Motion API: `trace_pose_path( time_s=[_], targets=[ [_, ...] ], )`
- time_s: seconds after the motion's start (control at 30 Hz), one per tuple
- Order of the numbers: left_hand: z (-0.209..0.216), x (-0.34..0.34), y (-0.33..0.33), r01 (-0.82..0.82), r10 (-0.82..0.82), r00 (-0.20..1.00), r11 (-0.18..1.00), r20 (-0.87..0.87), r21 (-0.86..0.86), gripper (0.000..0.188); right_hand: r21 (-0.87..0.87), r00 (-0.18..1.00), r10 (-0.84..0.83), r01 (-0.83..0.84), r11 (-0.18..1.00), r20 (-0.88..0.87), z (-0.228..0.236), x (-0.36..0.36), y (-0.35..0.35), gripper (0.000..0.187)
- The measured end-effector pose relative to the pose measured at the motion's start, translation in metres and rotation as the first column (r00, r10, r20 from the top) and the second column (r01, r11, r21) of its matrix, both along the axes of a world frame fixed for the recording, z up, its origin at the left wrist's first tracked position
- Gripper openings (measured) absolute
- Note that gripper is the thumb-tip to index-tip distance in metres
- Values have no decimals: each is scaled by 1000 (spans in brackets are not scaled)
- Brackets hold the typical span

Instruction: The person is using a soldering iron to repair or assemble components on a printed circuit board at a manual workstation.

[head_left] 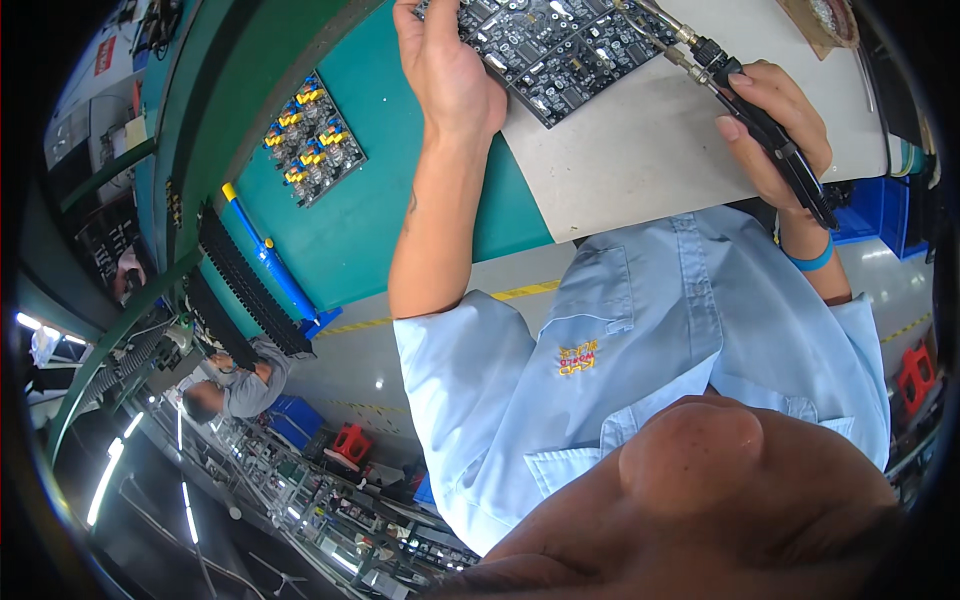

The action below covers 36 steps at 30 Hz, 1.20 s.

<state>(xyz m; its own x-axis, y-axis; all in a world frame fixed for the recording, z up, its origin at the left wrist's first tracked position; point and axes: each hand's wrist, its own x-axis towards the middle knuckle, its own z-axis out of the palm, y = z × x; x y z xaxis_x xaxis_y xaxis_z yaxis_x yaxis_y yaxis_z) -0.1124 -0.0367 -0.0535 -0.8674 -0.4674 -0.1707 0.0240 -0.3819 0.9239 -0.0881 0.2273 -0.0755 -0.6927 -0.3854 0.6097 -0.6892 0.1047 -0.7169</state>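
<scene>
A black circuit board (pixel 565 60) crowded with small parts lies at the top of the head view, partly cut off by the frame edge. My left hand (pixel 450 70) grips its left edge, with some fingertips out of the frame. In my right hand (pixel 775 125) is a black-handled soldering iron (pixel 765 125), fingers wrapped round its grip. Two slim metal prongs at its front reach over the board's right part. Whether the tips touch the board I cannot tell.
On the green mat (pixel 400 160) lies another board with yellow and blue parts (pixel 315 145). A blue solder sucker (pixel 268 250) sits by a black slotted rack (pixel 250 280). A pale sheet (pixel 640 150) covers the right side. A blue bin (pixel 880 215) stands right; a co-worker (pixel 245 385) is beyond.
</scene>
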Motion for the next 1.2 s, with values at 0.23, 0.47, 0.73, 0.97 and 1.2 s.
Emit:
trace_pose_path(
  time_s=[0.23, 0.47, 0.73, 0.97, 1.2],
  targets=[
    [-9, -1, -7, -6, 9, 999, 998, -40, 70, 15, -2, 1000, 0, 0, 1000, -4, 1, 0, 0, 38],
    [-5, -1, -3, -12, 13, 1000, 999, -12, 45, 15, -18, 994, 78, -77, 997, 73, 7, 2, -3, 40],
    [-1, 0, 0, -41, 42, 999, 999, 25, -21, 15, -17, 966, 185, -185, 983, 182, 13, 21, -14, 44],
    [-4, 5, -8, 85, -84, 996, 995, -37, 44, 22, -10, 979, 152, -152, 988, 132, 14, 17, -18, 44],
    [-5, 4, -27, 368, -368, 930, 930, 11, 15, 42, -28, 988, 109, -106, 994, 112, 3, 18, -10, 44]
  ],
)
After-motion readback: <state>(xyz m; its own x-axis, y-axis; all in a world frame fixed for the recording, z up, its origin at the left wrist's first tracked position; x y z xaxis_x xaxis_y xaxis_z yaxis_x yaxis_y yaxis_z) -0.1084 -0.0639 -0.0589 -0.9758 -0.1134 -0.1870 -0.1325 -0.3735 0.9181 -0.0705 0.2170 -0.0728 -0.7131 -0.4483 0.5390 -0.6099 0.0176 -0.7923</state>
